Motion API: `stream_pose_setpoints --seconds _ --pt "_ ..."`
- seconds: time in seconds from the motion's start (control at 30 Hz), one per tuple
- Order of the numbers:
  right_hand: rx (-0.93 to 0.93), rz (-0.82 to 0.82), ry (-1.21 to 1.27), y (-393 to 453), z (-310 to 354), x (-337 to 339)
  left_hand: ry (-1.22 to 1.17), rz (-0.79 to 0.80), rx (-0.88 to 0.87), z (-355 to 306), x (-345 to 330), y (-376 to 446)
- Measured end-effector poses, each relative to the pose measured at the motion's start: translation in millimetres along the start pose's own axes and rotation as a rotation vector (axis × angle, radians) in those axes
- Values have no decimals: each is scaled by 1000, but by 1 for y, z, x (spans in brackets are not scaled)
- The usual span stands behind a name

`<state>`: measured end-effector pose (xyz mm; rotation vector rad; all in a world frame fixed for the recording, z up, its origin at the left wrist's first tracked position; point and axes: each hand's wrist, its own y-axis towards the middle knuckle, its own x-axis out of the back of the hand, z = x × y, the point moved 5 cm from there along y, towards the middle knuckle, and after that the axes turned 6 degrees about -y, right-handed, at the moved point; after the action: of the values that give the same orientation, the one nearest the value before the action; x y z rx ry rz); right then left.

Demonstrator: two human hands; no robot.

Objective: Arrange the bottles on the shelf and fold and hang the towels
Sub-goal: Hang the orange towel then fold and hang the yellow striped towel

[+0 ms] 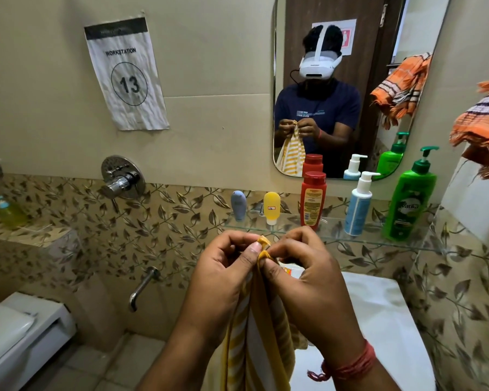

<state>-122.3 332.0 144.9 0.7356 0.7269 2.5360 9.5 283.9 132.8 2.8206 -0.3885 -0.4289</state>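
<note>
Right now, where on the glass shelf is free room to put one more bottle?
The glass shelf has bare gaps between the yellow tube and red bottle, and between the white pump bottle and green bottle. Its left end is crowded.

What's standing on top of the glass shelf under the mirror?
On the glass shelf stand five containers, left to right: grey tube, yellow tube, red bottle, white pump bottle, green pump bottle. The hands cover part of its front edge.

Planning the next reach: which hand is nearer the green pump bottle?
Right. The right hand pinches the yellow striped towel below-left of the green pump bottle; the left hand is farther left.
</note>
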Motion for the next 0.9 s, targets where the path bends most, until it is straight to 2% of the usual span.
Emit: stream_pose_setpoints --seconds 0.2,0.4,0.5,0.6,0.77,0.9 --pt "45 1 -7 2 9 0 -81 -168 42 4 3 -2" --pt "-111 -41 118 0 3 6 -139 -117 96 5 -1 -4" --pt "-135 13 95 4 0 9 -163 -80 118 4 -4 -6" --pt "-115 82 34 6 -1 14 -109 -47 123 4 -3 -7" --pt "9 66 -69 5 7 15 -236 -71 221 4 -8 -8" --pt "6 48 -90 4 7 15 -278 -70 255 5 -8 -9"
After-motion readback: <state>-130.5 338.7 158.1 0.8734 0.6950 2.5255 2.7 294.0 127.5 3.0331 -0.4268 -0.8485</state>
